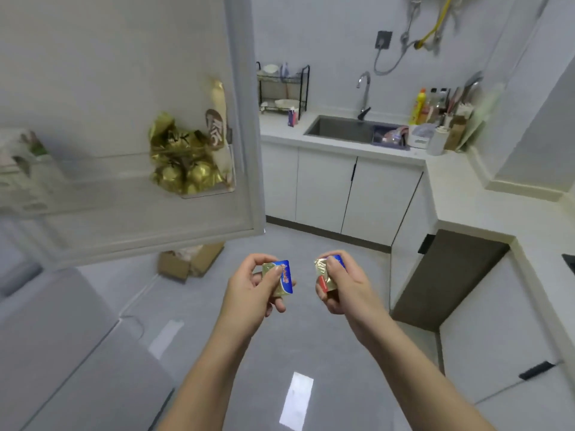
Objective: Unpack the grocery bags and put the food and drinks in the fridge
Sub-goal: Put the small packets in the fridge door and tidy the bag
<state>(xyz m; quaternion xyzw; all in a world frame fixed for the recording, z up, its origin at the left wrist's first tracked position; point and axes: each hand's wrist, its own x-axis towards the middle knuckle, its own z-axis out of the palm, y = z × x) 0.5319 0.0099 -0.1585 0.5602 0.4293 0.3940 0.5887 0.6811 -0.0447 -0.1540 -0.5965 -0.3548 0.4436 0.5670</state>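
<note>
a home kitchen: sink (pixel 348 129) with tap (pixel 364 91), white cabinets (pixel 326 194), dish rack (pixel 283 88), open fridge door (pixel 124 119).

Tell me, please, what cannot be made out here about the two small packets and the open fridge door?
Head view only.
- Left packet: label print too blurred to read; left hand's thumb covers part.
- Right packet: mostly wrapped by the right hand.
- Door shelf: its left end is blurred and cut by the frame edge.
- Fridge interior: outside the frame.

Shiny gold foil on the left blue-labelled packet (pixel 281 279) and the right blue-labelled packet (pixel 325 276). Crinkly gold foil bag (pixel 180 157) glints too. Smooth grey floor tiles (pixel 311 337) gleam glossy, steel sink (pixel 339 129) matt.
</note>
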